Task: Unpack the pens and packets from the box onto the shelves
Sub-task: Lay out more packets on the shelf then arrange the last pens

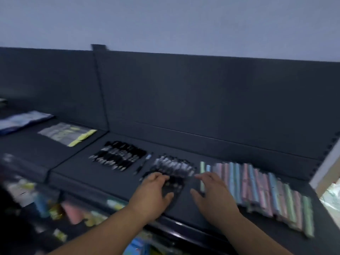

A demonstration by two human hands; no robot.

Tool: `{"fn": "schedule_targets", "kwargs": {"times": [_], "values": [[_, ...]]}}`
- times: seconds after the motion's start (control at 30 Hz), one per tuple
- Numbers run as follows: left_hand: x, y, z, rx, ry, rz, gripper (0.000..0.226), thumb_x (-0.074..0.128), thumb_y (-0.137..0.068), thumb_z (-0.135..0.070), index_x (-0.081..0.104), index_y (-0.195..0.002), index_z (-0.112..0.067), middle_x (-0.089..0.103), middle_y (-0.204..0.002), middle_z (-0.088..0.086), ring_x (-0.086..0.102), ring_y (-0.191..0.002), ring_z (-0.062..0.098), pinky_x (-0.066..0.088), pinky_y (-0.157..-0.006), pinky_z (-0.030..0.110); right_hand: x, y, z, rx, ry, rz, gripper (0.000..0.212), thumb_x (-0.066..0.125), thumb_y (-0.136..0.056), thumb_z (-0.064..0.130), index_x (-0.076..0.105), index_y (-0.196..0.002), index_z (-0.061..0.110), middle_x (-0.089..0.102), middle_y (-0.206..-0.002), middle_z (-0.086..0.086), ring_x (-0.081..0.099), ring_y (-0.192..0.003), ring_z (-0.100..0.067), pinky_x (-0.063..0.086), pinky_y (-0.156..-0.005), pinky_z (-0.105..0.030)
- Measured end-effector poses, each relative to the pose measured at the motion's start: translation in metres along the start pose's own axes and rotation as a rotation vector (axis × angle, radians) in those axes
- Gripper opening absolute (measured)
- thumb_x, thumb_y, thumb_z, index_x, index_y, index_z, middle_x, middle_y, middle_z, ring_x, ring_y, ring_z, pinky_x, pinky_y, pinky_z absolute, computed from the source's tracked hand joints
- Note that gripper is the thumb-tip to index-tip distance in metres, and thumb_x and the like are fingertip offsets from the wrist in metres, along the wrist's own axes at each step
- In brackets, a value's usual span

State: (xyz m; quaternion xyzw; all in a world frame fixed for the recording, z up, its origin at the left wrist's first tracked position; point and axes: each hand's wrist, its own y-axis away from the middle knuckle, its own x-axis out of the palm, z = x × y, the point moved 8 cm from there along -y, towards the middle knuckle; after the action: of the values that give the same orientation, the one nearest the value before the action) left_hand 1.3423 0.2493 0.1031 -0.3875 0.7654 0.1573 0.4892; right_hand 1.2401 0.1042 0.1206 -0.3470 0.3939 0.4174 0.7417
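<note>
Pale wall [165, 21], dark back panel [202, 92], blurred colourful goods below [71, 212]

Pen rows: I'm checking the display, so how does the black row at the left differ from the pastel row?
The black pen row is dark with silvery parts; the pastel pen row mixes pink, blue and green. The black pen row is short; the pastel pen row runs much longer, towards the front edge. Both lie flat on the dark shelf.
</note>
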Motion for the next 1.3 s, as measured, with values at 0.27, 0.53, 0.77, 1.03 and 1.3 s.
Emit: {"fn": "schedule_targets", "kwargs": {"times": [0.27, 0.53, 0.77, 1.03, 1.3], "values": [[-0.133, 0.212, 0.247, -0.452, -0.187, -0.122, 0.056, 0.056, -0.086, -0.048, 0.044, -0.137, -0.029, 0.039, -0.142, -0.005, 0.043, -0.127, 0.017, 0.032, -0.105, 0.022, 0.154, 0.032, 0.247, -0.322, -0.107, 0.265, 0.047, 0.061, -0.089, 0.037, 0.051, -0.133, 0.025, 0.049, -0.132, 0.005, 0.049, -0.119, -0.014, 0.041, -0.099, -0.025], [-0.19, 0.434, 0.403, -0.934, -0.186, -0.096, 0.059, 0.053, -0.089, -0.049, 0.035, -0.143, -0.031, 0.034, -0.147, -0.005, 0.041, -0.129, 0.017, 0.037, -0.104, 0.026, 0.318, 0.11, 0.433, -0.556, -0.045, 0.579, 0.051, 0.061, -0.086, 0.042, 0.049, -0.134, 0.029, 0.049, -0.132, 0.005, 0.047, -0.123, -0.013, 0.037, -0.1, -0.022], [-0.2, 0.508, 0.473, -1.172, -0.137, -0.122, 0.06, 0.055, -0.09, -0.046, 0.035, -0.144, -0.028, 0.031, -0.15, -0.005, 0.041, -0.13, 0.014, 0.039, -0.105, 0.026, 0.414, 0.127, 0.517, -0.69, 0.065, 0.828, 0.056, 0.057, -0.088, 0.045, 0.041, -0.139, 0.029, 0.04, -0.139, 0.004, 0.043, -0.127, -0.017, 0.039, -0.103, -0.03], [-0.232, 0.449, 0.575, -1.293, -0.135, -0.16, 0.061, 0.056, -0.09, -0.045, 0.034, -0.145, -0.029, 0.03, -0.151, -0.004, 0.04, -0.13, 0.015, 0.039, -0.103, 0.028, 0.483, 0.027, 0.6, -0.804, 0.05, 0.856, 0.057, 0.055, -0.09, 0.043, 0.037, -0.143, 0.03, 0.039, -0.141, 0.005, 0.044, -0.126, -0.015, 0.042, -0.101, -0.029], [-0.281, 0.365, 0.673, -1.33, -0.08, -0.237, 0.062, 0.058, -0.089, -0.044, 0.035, -0.144, -0.028, 0.033, -0.148, -0.006, 0.041, -0.129, 0.014, 0.04, -0.104, 0.028, 0.529, -0.096, 0.693, -0.881, 0.031, 0.806, 0.056, 0.055, -0.092, 0.042, 0.037, -0.143, 0.027, 0.041, -0.138, 0.002, 0.048, -0.118, -0.016, 0.046, -0.096, -0.033]]}}
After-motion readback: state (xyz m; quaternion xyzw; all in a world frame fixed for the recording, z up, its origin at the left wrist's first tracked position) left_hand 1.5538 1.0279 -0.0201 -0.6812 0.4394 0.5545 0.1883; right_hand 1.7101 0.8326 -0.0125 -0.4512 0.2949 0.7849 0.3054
